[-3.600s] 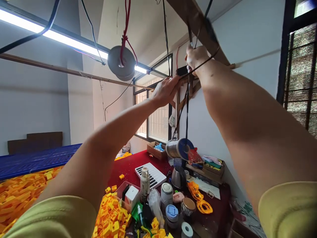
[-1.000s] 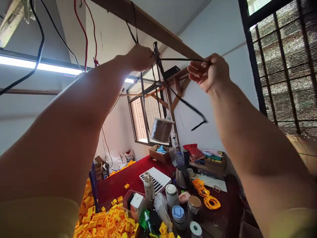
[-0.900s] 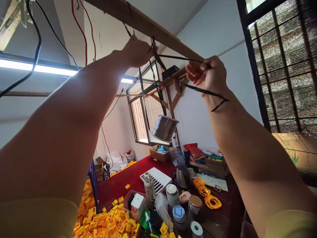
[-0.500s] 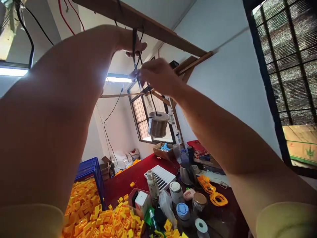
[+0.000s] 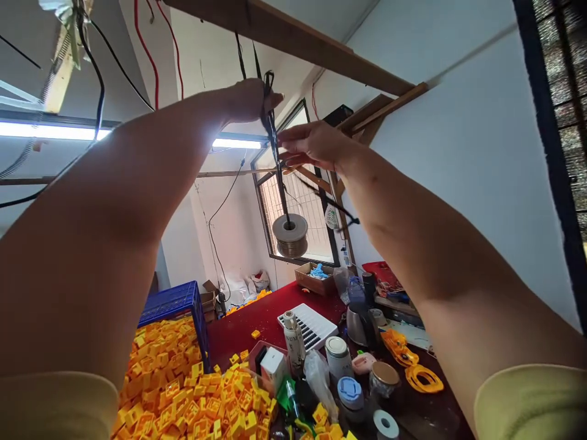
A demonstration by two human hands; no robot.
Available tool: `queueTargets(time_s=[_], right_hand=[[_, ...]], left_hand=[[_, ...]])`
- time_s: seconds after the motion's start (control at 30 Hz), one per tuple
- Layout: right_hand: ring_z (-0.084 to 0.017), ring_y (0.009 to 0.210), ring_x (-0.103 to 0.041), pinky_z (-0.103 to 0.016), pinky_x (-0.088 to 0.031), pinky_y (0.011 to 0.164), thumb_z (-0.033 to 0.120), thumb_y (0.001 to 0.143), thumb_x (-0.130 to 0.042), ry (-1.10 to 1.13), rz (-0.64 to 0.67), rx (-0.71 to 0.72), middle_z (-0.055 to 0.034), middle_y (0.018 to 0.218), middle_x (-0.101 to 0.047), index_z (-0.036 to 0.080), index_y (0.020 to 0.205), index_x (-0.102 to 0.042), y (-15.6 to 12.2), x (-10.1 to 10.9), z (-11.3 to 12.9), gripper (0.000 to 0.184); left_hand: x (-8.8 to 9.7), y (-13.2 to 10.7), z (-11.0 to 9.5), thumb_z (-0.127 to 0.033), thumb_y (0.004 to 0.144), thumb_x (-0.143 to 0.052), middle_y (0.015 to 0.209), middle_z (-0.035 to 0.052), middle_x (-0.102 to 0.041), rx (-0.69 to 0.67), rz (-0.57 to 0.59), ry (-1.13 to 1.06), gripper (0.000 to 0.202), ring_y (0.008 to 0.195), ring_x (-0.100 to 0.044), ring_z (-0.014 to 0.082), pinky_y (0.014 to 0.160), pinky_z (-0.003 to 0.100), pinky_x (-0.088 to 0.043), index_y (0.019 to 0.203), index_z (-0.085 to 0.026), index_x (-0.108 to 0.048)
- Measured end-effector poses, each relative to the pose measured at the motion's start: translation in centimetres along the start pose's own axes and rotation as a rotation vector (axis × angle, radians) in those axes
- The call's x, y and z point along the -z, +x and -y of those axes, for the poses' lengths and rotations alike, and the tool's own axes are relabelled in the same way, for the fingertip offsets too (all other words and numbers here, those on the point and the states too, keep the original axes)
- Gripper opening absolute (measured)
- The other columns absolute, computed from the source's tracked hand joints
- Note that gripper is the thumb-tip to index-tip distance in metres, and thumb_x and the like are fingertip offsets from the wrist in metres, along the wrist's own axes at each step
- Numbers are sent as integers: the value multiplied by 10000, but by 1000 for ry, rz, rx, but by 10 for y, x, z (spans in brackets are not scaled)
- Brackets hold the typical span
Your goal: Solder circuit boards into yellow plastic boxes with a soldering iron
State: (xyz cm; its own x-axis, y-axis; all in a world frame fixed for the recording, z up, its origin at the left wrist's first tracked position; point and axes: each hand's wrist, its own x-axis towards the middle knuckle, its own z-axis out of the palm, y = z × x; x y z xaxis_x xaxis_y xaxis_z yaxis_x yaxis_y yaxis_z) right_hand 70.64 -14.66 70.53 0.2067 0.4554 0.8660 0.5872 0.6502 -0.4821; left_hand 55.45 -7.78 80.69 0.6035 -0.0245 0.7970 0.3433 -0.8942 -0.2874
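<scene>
Overhead, my left hand (image 5: 250,101) is closed around a bundle of black cord (image 5: 277,159), whose looped top sticks up above the thumb. From the cord's lower end hangs a spool of wire (image 5: 290,237) with pale flanges, in mid-air above the table. Just right of the cord is my right hand (image 5: 316,143), its fingers stretched out and apart with nothing visibly held. A loose dark strand (image 5: 332,205), blurred, trails below the right hand.
A wooden beam (image 5: 293,30) crosses overhead. Below, the red table (image 5: 247,318) carries a bottle (image 5: 294,341), jars, a kettle (image 5: 360,324), a white tray (image 5: 312,327) and orange cable (image 5: 422,379). Yellow plastic pieces (image 5: 183,391) are heaped by a blue crate (image 5: 174,299).
My right hand has opened and moved right, off the cord it was pinching. The cord is now gathered in my left hand, and a loose strand has appeared below the right hand. The view has shifted.
</scene>
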Motion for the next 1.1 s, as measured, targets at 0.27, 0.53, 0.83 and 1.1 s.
queueTargets(time_s=[0.27,0.53,0.83,1.1], right_hand=[[-83,556,-486,-178,-390,470,471,1021,-539,159,34,-49,19,676,-541,195,892,-636,-11,-3,-4,320],[-87,696,-522,-160,-389,499,301,929,-704,75,-116,93,-18,815,-611,185,784,-659,-17,-19,37,191],[-172,860,-672,-313,-582,832,279,883,-715,-237,-201,77,-41,855,-673,188,679,-566,4,-51,26,269],[-210,1031,-611,-370,-451,1068,213,933,-598,-445,-516,232,-68,942,-630,237,726,-435,2,-71,11,265]], left_hand=[[0,-5,4,-485,1067,-243,970,86,-691,-100,-51,199,570,904,-603,182,931,377,-461,992,-156,-703],[3,-8,-4,-524,1016,-320,977,87,-738,-61,-108,77,505,888,-602,215,897,407,-482,971,-236,-731],[4,-9,-8,-386,1074,-271,964,103,-685,-119,-86,240,514,1037,-651,220,1009,399,-442,985,-125,-704],[-2,-13,-6,-386,1071,-253,872,97,-666,-148,-167,136,520,921,-676,238,904,372,-456,853,-135,-652]])
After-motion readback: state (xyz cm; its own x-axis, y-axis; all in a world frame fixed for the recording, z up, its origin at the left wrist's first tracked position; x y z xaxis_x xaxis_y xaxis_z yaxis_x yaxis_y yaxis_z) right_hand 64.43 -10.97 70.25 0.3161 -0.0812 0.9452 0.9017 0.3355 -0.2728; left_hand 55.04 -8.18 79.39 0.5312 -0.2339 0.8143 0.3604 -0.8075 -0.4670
